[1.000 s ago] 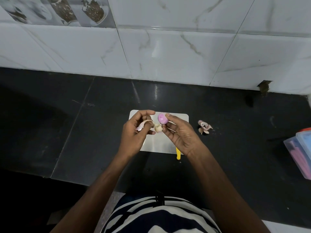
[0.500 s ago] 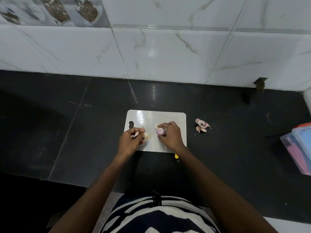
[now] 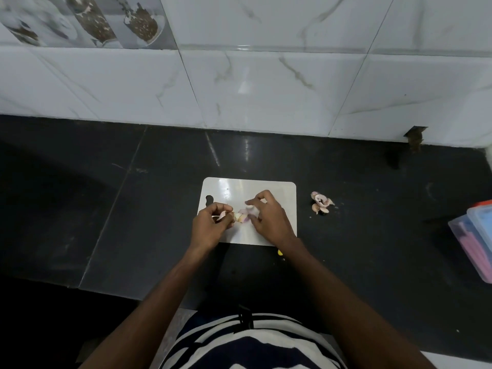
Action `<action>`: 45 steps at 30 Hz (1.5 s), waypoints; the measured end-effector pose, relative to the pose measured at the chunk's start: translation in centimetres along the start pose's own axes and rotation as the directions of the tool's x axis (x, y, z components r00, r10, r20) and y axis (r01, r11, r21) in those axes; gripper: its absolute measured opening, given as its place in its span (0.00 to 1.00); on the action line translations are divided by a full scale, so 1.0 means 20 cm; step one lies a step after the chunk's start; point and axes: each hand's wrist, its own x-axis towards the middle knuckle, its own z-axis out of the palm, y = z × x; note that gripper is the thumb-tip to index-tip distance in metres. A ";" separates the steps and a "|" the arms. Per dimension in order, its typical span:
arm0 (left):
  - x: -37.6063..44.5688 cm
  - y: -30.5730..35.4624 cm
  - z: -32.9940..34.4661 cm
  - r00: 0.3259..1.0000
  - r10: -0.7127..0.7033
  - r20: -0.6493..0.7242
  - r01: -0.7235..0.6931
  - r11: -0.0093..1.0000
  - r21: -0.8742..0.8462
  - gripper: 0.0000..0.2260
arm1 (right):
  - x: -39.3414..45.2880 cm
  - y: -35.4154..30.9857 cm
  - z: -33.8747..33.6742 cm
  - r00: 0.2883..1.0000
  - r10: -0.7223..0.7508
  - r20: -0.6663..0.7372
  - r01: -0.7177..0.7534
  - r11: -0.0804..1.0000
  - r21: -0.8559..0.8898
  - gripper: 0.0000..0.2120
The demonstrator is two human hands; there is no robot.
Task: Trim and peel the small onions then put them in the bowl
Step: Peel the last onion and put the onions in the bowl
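Observation:
Both hands rest low over a white cutting board [image 3: 279, 191] on the black counter. My right hand [image 3: 269, 221] pinches a small peeled pink onion [image 3: 249, 211] with its fingertips, just above the board; the onion is blurred and partly hidden by the fingers. My left hand [image 3: 209, 227] grips a pale strip of onion peel [image 3: 222, 215]. Between the two hands a few yellowish and pink onion scraps [image 3: 239, 218] lie on the board. No bowl is in view.
A small heap of onion peels [image 3: 320, 203] lies on the counter right of the board. A yellow knife handle tip [image 3: 280, 252] shows under my right wrist. A clear plastic box [image 3: 476, 235] sits at the right edge. A white tiled wall [image 3: 266, 89] stands behind.
Both hands have dropped from a raised position down to the board. The pink onion, held up clearly a second ago, is now low and half hidden in my right fingers.

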 end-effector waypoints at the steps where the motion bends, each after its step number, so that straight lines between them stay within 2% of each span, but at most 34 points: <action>1: 0.01 0.01 0.03 1.000 0.025 -0.009 -0.025 0.999 0.039 0.04 | -0.02 0.01 -0.03 0.996 0.081 -0.043 -0.075 0.988 0.135 0.10; 2: 0.01 0.02 0.07 0.998 0.059 -0.014 -0.058 0.995 0.079 0.04 | -0.04 0.01 -0.07 0.982 0.187 -0.029 -0.171 0.942 0.287 0.08; 3: 0.02 0.04 0.12 0.996 0.091 -0.009 -0.089 0.990 0.111 0.04 | -0.06 0.01 -0.11 0.952 0.298 0.067 -0.291 0.821 0.491 0.10; 5: 0.05 0.09 0.25 0.989 0.143 0.040 -0.147 0.979 0.140 0.04 | -0.10 0.03 -0.17 0.897 0.348 0.271 -0.428 0.536 0.727 0.13; 7: 0.07 0.15 0.39 0.975 0.189 0.121 -0.207 0.964 0.167 0.04 | -0.15 0.08 -0.23 0.901 0.384 0.203 -0.406 0.578 0.708 0.06; 8: 0.08 0.18 0.45 0.962 0.215 0.168 -0.244 0.954 0.175 0.05 | -0.17 0.13 -0.25 0.892 0.435 0.124 -0.401 0.632 0.664 0.06; 10: 0.10 0.24 0.54 0.920 0.262 0.291 -0.317 0.935 0.161 0.10 | -0.19 0.23 -0.32 0.828 0.561 -0.018 -0.435 0.661 0.611 0.07; 12: 0.12 0.29 0.58 0.874 0.285 0.393 -0.371 0.914 0.162 0.16 | -0.19 0.30 -0.43 0.780 0.609 -0.144 -0.473 0.725 0.501 0.08; 14: 0.14 0.29 0.58 0.864 0.297 0.408 -0.400 0.895 0.196 0.17 | -0.18 0.38 -0.53 0.755 0.601 -0.262 -0.490 0.783 0.384 0.08; 16: 0.16 0.26 0.54 0.884 0.321 0.340 -0.415 0.873 0.255 0.15 | -0.16 0.46 -0.58 0.740 0.573 -0.352 -0.458 0.813 0.360 0.08; 17: 0.16 0.23 0.51 0.896 0.334 0.293 -0.418 0.857 0.301 0.15 | -0.15 0.50 -0.59 0.750 0.557 -0.357 -0.446 0.824 0.348 0.08; 19: 0.17 0.16 0.41 0.912 0.348 0.218 -0.410 0.804 0.431 0.17 | -0.13 0.57 -0.58 0.806 0.522 -0.280 -0.459 0.849 0.262 0.11; 21: 0.17 0.08 0.30 0.931 0.324 0.166 -0.359 0.739 0.570 0.25 | -0.12 0.63 -0.56 0.845 0.497 -0.199 -0.471 0.867 0.163 0.16; 23: 0.16 0.02 0.23 0.959 0.250 0.136 -0.278 0.725 0.630 0.34 | -0.12 0.66 -0.56 0.842 0.497 -0.210 -0.478 0.867 0.139 0.19; 24: 0.15 -0.01 0.21 0.966 0.221 0.134 -0.255 0.737 0.626 0.35 | -0.12 0.67 -0.56 0.835 0.499 -0.230 -0.479 0.866 0.140 0.20; 27: 0.17 -0.07 0.19 0.961 0.228 0.157 -0.277 0.764 0.583 0.27 | -0.13 0.66 -0.54 0.822 0.492 -0.289 -0.481 0.869 0.112 0.20; 30: 0.21 -0.07 0.21 0.945 0.270 0.186 -0.328 0.736 0.593 0.16 | -0.14 0.67 -0.52 0.829 0.502 -0.248 -0.497 0.863 0.087 0.24; 32: 0.25 -0.07 0.22 0.944 0.278 0.175 -0.325 0.712 0.623 0.13 | -0.14 0.68 -0.51 0.846 0.497 -0.190 -0.499 0.866 0.044 0.25; 35: 0.31 -0.10 0.19 0.959 0.250 0.133 -0.274 0.706 0.653 0.15 | -0.14 0.68 -0.53 0.871 0.475 -0.127 -0.476 0.879 0.025 0.26; 38: 0.30 -0.07 0.20 0.949 0.302 0.094 -0.288 0.699 0.655 0.21 | -0.18 0.66 -0.54 0.856 0.442 -0.269 -0.449 0.893 0.038 0.28; 39: 0.27 -0.03 0.22 0.935 0.342 0.098 -0.321 0.693 0.645 0.21 | -0.19 0.65 -0.54 0.846 0.426 -0.322 -0.437 0.898 0.039 0.28; 41: 0.20 0.03 0.29 0.895 0.403 0.191 -0.433 0.682 0.589 0.19 | -0.20 0.64 -0.54 0.848 0.390 -0.358 -0.410 0.912 0.021 0.29; 43: 0.16 0.06 0.39 0.861 0.388 0.328 -0.507 0.691 0.514 0.19 | -0.20 0.64 -0.54 0.858 0.423 -0.291 -0.442 0.897 0.001 0.35; 45: 0.15 0.08 0.50 0.843 0.325 0.429 -0.516 0.716 0.471 0.22 | -0.19 0.64 -0.55 0.834 0.515 -0.199 -0.530 0.848 -0.025 0.43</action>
